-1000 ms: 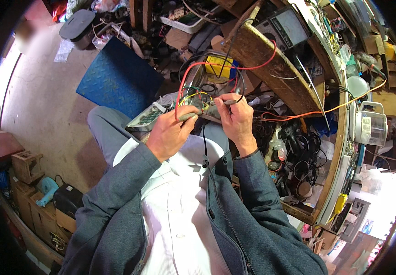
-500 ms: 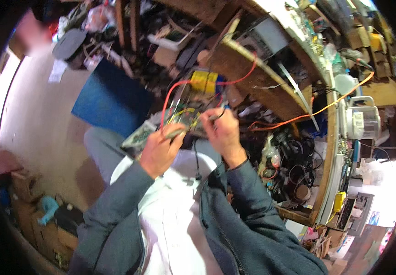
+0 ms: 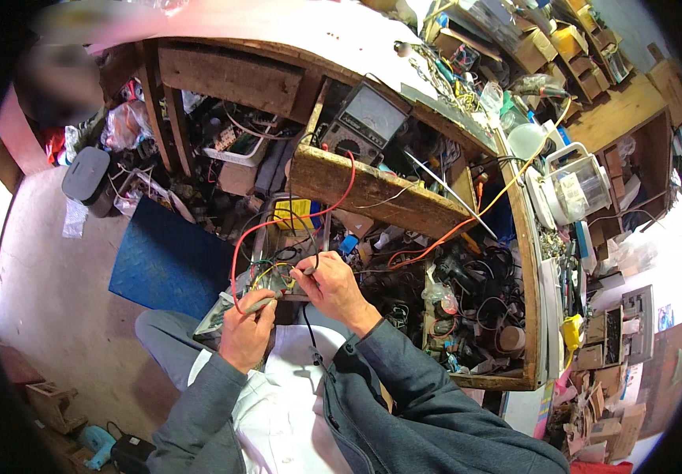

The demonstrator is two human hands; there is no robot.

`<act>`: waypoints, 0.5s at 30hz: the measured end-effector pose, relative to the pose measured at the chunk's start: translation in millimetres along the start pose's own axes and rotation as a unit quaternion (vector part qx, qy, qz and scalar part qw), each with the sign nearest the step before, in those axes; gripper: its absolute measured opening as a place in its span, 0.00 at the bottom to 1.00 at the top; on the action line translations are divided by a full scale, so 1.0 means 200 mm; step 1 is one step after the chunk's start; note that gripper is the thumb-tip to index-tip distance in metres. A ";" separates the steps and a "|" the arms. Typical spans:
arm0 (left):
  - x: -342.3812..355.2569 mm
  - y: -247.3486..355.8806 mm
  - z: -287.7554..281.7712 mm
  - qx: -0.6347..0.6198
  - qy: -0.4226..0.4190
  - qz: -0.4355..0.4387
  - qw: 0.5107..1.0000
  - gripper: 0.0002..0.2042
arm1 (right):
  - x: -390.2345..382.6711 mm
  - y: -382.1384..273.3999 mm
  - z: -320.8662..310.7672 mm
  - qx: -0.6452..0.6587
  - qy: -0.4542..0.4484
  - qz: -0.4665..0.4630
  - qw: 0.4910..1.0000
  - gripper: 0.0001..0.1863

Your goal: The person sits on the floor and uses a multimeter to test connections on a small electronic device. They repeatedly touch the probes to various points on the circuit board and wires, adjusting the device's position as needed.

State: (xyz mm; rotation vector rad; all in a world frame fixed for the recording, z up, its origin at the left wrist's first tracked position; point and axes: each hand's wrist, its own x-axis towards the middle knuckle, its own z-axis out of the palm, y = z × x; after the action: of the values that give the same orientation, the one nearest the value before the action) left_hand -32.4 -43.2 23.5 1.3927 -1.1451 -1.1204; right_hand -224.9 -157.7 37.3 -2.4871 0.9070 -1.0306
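Observation:
My left hand (image 3: 246,336) pinches a greyish test probe (image 3: 260,303), from which a red lead (image 3: 293,216) arcs up to an analog multimeter (image 3: 360,130). In my right hand (image 3: 336,287) is a second test probe (image 3: 309,270), its dark lead hanging below the hand. Both probes point into an open metal-framed device (image 3: 326,227) in front of my lap. Yellow and other coloured wires (image 3: 268,273) show inside it, along with a yellow-labelled block (image 3: 296,212). Whether the probe tips touch anything is too small to tell.
The multimeter rests in an open wooden drawer (image 3: 380,183). A blue panel (image 3: 169,251) leans left of the device. On the right a wooden compartment (image 3: 524,316) holds tangled cables, with an orange cable (image 3: 435,241) crossing above. A clear plastic jar (image 3: 582,186) stands beyond.
The view has shifted, bringing more of the bench and the multimeter's face into sight. Both hands keep their probes at the device; the right hand now sits closer to the left.

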 end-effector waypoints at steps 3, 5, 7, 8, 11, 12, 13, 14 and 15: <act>-0.01 -0.05 -0.01 0.011 0.022 0.054 0.998 0.08 | 0.00 -0.01 0.01 -0.002 -0.005 0.003 1.000 0.08; -0.03 -0.11 -0.03 0.065 0.028 0.080 0.994 0.09 | -0.03 -0.01 0.03 -0.029 -0.012 -0.002 1.000 0.07; 0.00 -0.13 0.01 0.063 0.021 0.090 0.994 0.09 | -0.06 0.05 0.03 -0.067 -0.012 -0.006 0.998 0.07; 0.00 -0.11 0.00 0.060 0.011 0.075 0.995 0.10 | -0.05 0.02 0.02 -0.046 -0.018 0.021 0.999 0.07; -0.01 -0.10 -0.01 0.050 0.006 0.095 0.994 0.09 | -0.01 -0.01 0.00 -0.021 -0.003 0.006 1.000 0.07; -0.02 -0.10 -0.01 0.050 0.005 0.089 0.995 0.09 | -0.02 -0.01 0.01 -0.017 -0.006 0.007 1.000 0.07; -0.01 -0.10 -0.02 0.052 0.005 0.088 0.995 0.09 | -0.01 -0.01 0.01 -0.014 -0.005 0.004 1.000 0.07; -0.01 -0.09 -0.02 0.053 0.005 0.087 0.995 0.09 | -0.01 -0.02 0.01 -0.010 0.004 0.007 1.000 0.07; -0.01 -0.10 -0.02 0.053 0.005 0.091 0.994 0.09 | -0.01 -0.02 0.02 -0.011 0.004 0.006 1.000 0.07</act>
State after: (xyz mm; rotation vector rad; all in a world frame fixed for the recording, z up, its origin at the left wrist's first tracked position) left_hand -26.8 -38.8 4.8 1.3426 -1.3110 -0.9343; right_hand -222.7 -152.8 35.5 -2.4945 0.9396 -1.0315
